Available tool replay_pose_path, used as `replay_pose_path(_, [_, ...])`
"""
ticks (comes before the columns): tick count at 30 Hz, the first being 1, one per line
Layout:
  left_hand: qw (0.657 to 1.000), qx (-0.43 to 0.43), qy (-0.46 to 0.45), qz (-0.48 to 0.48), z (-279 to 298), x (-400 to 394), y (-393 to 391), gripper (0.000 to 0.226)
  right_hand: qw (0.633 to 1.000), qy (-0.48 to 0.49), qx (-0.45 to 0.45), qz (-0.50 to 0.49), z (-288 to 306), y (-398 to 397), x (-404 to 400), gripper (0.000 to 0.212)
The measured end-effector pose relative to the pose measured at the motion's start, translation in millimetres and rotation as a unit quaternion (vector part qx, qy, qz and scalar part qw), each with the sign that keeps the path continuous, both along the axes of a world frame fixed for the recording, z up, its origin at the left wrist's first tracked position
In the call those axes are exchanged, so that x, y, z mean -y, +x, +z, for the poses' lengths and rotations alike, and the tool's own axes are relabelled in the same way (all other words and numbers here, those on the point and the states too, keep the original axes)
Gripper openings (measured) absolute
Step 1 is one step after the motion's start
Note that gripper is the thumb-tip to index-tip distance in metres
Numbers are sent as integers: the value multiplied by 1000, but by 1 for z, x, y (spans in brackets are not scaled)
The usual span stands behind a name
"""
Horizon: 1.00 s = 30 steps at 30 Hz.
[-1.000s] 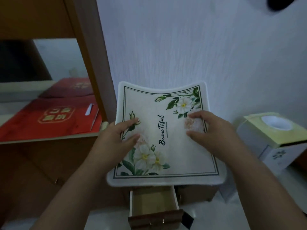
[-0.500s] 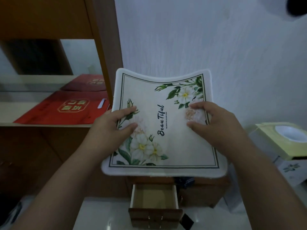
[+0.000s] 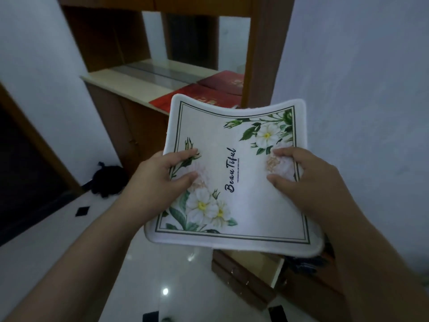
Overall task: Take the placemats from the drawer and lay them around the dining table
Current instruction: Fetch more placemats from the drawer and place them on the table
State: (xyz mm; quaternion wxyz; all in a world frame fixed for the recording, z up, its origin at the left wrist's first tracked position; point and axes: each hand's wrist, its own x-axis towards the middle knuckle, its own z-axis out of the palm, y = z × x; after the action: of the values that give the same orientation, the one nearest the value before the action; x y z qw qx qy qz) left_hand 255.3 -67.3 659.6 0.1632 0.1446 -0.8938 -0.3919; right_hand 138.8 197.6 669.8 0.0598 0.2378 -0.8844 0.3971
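View swung left: drawer [image 3: 253,273] now at 5 o'clock under mat [image 3: 232,177], cabinet [image 3: 130,126] at 11, tissue box gone from frame.

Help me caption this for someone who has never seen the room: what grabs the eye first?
A white floral placemat printed "Beautiful" fills the centre, held up by the left hand and right hand at its side edges, sagging slightly between them. Below it a wooden drawer stands open. Behind, red folders lie on the cabinet shelf.
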Motion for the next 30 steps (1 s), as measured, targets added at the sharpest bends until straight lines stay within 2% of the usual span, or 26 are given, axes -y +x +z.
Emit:
replay_pose_path(7, [985, 3, 5, 171, -7, 39, 107, 49, 988, 4, 31, 152, -13, 29, 94, 43])
replay_pose_path(16, [944, 11, 6, 329, -34, 107, 243, 50, 943, 58, 30, 326, -18, 105, 238, 44])
replay_pose_path(25, [897, -4, 56, 438, -60, 190, 352, 47, 901, 100, 7, 423, -22, 199, 377, 45])
replay_pose_path(30, [877, -10, 54, 478, -64, 235, 406, 47, 883, 109, -16, 457, -22, 248, 445, 46])
